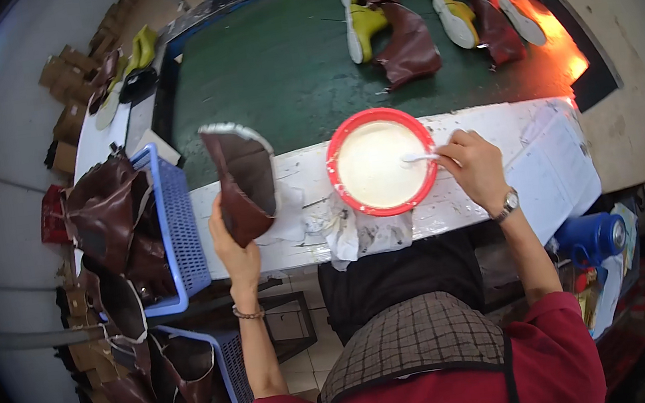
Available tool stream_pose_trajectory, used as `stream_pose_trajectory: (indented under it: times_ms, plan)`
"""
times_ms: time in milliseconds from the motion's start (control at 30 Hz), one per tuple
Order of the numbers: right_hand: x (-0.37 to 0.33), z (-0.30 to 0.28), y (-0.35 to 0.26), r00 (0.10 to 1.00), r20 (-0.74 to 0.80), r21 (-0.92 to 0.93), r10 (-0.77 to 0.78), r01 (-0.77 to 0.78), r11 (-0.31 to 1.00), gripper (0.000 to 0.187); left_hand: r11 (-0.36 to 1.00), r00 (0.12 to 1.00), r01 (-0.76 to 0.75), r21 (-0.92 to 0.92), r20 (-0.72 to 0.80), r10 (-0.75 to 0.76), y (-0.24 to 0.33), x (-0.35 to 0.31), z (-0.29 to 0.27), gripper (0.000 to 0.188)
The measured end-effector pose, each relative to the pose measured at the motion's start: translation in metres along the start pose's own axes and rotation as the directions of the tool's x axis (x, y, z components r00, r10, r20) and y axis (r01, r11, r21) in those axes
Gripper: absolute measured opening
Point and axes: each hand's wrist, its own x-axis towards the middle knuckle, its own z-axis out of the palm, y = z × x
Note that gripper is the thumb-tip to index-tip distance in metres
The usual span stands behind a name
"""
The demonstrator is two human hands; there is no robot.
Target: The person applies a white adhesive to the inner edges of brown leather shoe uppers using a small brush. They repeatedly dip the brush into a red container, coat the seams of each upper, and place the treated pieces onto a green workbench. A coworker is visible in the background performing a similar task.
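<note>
My left hand (pixel 237 256) grips a brown leather boot upper (pixel 236 204) by its side, holding it up at the table's edge. The upper's wide opening, with a whitish edge, faces up and shows a dark lining. My right hand (pixel 473 168) pinches a small white brush (pixel 422 157), like a toothbrush, by its handle. The brush head is over a red-rimmed bowl (pixel 337 187) of creamy white liquid (pixel 369 155); whether it touches the liquid I cannot tell. Crumpled white cloths (pixel 351 234) lie between the bowl and the table's near edge.
Beyond the white tabletop (pixel 299 174) lies a green belt (pixel 258 68) bearing several brown boots (pixel 408 46) with yellow feet, beside an orange glow. At left, a blue basket (pixel 181 227) holds more uppers, with another basket (pixel 233 357) below. Papers (pixel 553 173) and a blue flask (pixel 589 240) are right.
</note>
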Motion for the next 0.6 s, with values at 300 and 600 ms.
stream_pose_trajectory:
  times_ms: [300,600]
  plan:
    - [0.023,-0.031,-0.047,0.989,-0.075,0.642,0.127,-0.050,0.765,0.016,0.967,0.963,-0.255,-0.011,0.086,0.255,0.093,0.005,0.013,0.078]
    - [0.061,-0.018,-0.015,0.969,-0.211,0.694,0.129,0.055,0.718,0.015,0.890,0.919,-0.347,-0.295,0.083,0.385,0.107,-0.011,0.020,0.071]
